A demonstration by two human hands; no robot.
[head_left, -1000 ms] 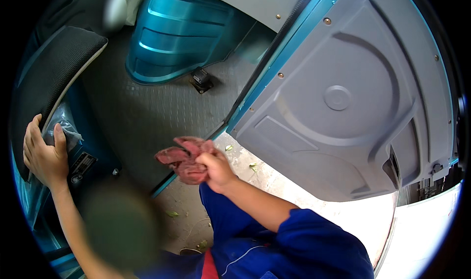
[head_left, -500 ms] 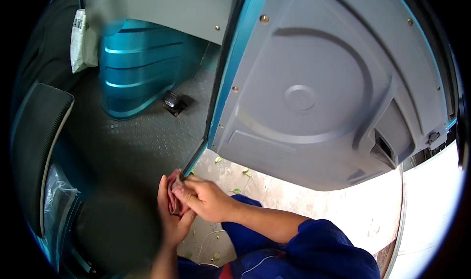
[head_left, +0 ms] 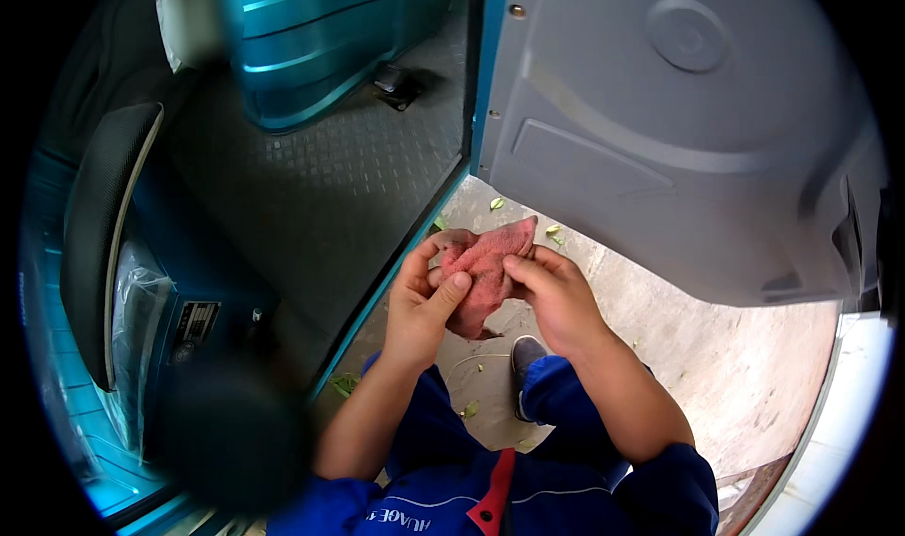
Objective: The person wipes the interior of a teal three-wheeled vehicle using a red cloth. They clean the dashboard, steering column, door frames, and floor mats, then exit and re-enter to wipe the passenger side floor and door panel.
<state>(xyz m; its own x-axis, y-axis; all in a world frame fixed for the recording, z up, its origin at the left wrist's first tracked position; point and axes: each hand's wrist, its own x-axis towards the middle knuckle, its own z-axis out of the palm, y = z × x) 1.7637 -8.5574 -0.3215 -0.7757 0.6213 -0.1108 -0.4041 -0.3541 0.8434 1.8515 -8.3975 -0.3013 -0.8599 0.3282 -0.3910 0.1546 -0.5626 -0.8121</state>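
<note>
A crumpled pinkish-red cloth (head_left: 488, 264), darkened with dirt at its edges, is stretched between my two hands in front of my body. My left hand (head_left: 426, 296) grips its left side, the thumb lying over the front and the fingers curled behind. On the other side, my right hand (head_left: 554, 286) pinches the cloth between thumb and fingers. One corner points up by the right hand, and a loose end hangs below. Both hands are outside the cab, over the ground beside the door sill.
On the left is the cab's ribbed dark floor (head_left: 320, 206) with a black pedal (head_left: 396, 82), a teal front panel (head_left: 320, 41) and a black seat (head_left: 111, 244). The grey inner door panel (head_left: 650, 131) stands swung out at right. Leaves lie on the concrete (head_left: 679, 329).
The cloth was bunched between my hands near the door sill; now it is opened out more. My hands have moved apart, and right in the picture. The view has shifted downward.
</note>
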